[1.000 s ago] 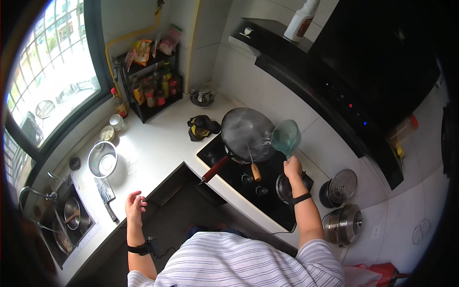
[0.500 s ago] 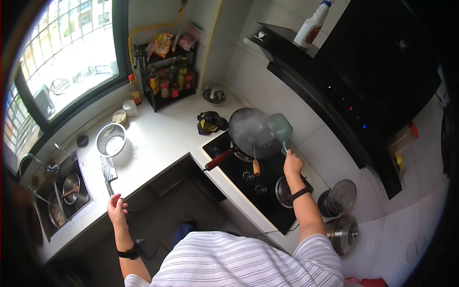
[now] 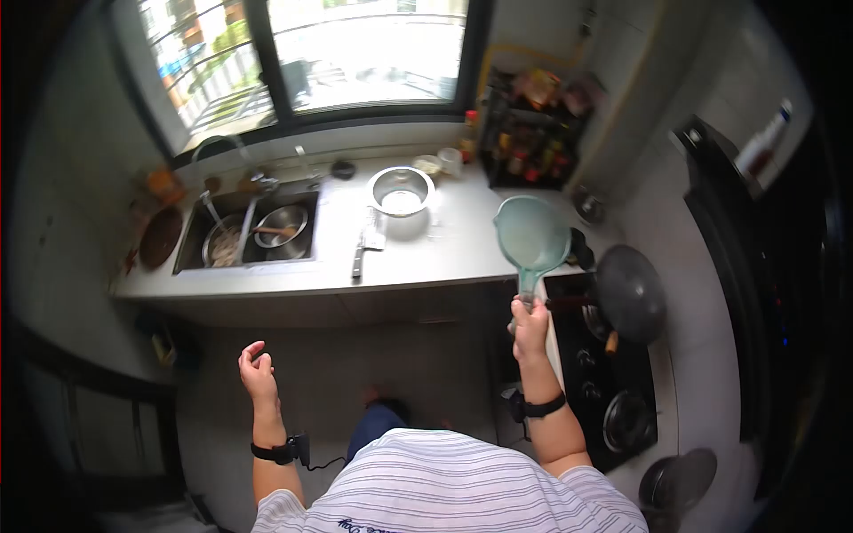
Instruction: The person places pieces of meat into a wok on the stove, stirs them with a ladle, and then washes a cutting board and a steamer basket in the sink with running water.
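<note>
In the head view, the right hand (image 3: 530, 333) has its fingers wrapped round the handle of 1 green dipper (image 3: 533, 235), raised in front of the white desk (image 3: 462, 258), left of the wok (image 3: 631, 293). The left hand (image 3: 259, 377) hangs above the floor (image 3: 320, 382), fingers loosely curled. On the desk, 1 knife (image 3: 358, 260) lies near 1 steel bowl (image 3: 402, 206), right of the 2-basin sink (image 3: 246, 235).

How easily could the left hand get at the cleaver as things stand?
Probably yes, with some reaching: the left hand looks empty, and the cleaver lies uncovered on the counter, its handle toward the front edge.
</note>
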`<move>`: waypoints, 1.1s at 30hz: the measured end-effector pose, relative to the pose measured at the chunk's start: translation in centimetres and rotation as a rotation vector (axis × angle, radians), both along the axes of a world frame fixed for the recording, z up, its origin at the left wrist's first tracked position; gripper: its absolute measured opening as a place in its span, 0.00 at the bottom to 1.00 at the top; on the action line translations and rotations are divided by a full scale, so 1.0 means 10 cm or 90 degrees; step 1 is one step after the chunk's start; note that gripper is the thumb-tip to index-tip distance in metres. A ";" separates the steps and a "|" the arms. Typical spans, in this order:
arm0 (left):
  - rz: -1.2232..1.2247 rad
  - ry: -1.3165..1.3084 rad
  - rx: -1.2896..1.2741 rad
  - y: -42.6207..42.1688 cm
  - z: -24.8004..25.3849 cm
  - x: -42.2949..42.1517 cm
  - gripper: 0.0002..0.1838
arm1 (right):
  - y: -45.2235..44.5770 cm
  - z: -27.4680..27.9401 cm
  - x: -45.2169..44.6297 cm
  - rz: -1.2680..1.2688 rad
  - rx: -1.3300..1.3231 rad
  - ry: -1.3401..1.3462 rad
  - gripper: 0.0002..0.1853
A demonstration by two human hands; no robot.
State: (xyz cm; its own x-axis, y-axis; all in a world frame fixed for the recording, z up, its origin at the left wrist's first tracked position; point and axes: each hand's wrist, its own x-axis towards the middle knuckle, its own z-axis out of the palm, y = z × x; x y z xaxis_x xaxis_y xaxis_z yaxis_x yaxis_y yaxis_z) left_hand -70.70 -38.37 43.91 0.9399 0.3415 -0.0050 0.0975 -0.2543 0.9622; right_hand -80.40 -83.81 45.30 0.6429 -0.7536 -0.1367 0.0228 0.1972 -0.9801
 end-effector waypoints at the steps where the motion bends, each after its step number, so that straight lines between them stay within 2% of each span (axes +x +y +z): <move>1: 0.031 -0.013 -0.003 0.17 0.03 -0.02 0.13 | 0.18 -0.09 0.24 0.045 0.093 0.011 0.03; 5: 0.147 -0.072 -0.035 1.05 -0.15 -0.11 0.13 | 0.51 -1.10 1.18 0.054 0.187 0.051 0.04; 10: 0.331 -0.063 0.001 2.63 -0.55 -0.22 0.13 | 0.76 -1.92 2.06 -0.091 0.103 0.136 0.06; 13: 0.408 -0.014 0.013 3.42 -0.27 -0.20 0.15 | 0.93 -2.03 2.43 -0.191 0.109 0.172 0.10; 15: 0.428 -0.006 0.032 3.92 -0.16 -0.06 0.15 | 0.87 -2.31 2.66 -0.211 0.083 0.186 0.11; 16: 0.435 -0.011 0.039 4.11 -0.27 0.06 0.15 | 0.88 -2.40 2.76 -0.210 0.093 0.183 0.11; 19: 0.378 -0.010 0.045 4.46 -0.06 0.68 0.14 | 1.02 -2.28 2.91 -0.236 0.169 0.177 0.12; 20: 0.347 -0.013 0.027 4.52 -0.02 0.95 0.14 | 1.00 -2.30 2.99 -0.236 0.156 0.278 0.12; 21: 0.313 -0.020 0.023 4.54 0.01 1.25 0.14 | 1.05 -2.39 3.09 -0.240 0.159 0.281 0.12; 24: 0.207 -0.060 -0.053 4.56 -0.23 2.20 0.15 | 1.41 -2.11 3.48 -0.164 -0.075 0.387 0.15; 27: 0.096 -0.045 -0.154 4.31 -0.35 3.19 0.15 | 2.71 -1.41 4.19 0.000 0.050 0.171 0.18; 29: 0.032 -0.012 -0.261 4.13 -0.58 3.89 0.15 | 3.45 -1.28 4.79 0.177 0.159 0.059 0.15; 30: -0.001 0.009 -0.331 4.06 -0.77 4.25 0.14 | 3.84 -1.22 5.15 0.267 0.216 0.056 0.14; 32: -0.034 0.122 -0.454 3.81 -0.81 4.89 0.13 | 4.63 -1.12 5.86 0.351 0.334 0.086 0.14; 33: -0.046 0.170 -0.507 3.74 -0.97 5.21 0.12 | 4.92 -1.23 6.21 0.383 0.394 0.138 0.17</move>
